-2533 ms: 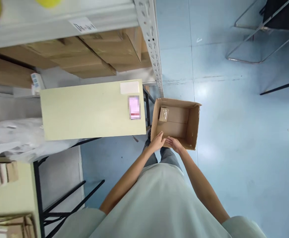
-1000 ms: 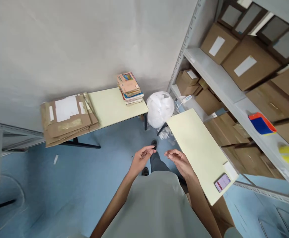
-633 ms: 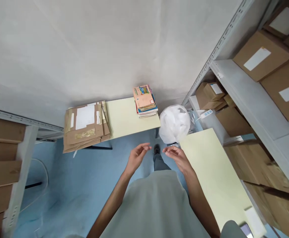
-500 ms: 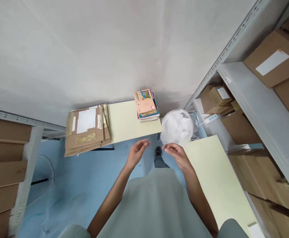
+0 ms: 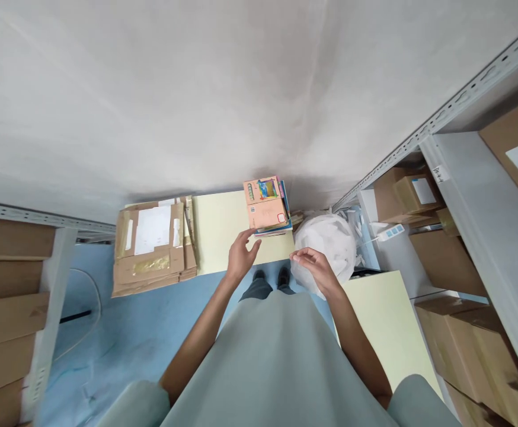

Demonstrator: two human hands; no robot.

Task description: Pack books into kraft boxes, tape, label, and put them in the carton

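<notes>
A stack of paper books with a pink-orange top cover (image 5: 265,204) lies near the right end of the pale-yellow rectangular tabletop (image 5: 218,231). Your left hand (image 5: 241,256), empty with thumb and fingers parted, is at its near edge; contact is unclear. Your right hand (image 5: 316,267), empty and loosely curled, overlaps the bulging white plastic bag (image 5: 330,237) beside that end. Flattened brown cardboard (image 5: 152,246) covers the left end.

You're facing a pale wall (image 5: 223,89)! Blue floor (image 5: 134,344) spreads beneath you, grey shelving (image 5: 481,207) on both sides
</notes>
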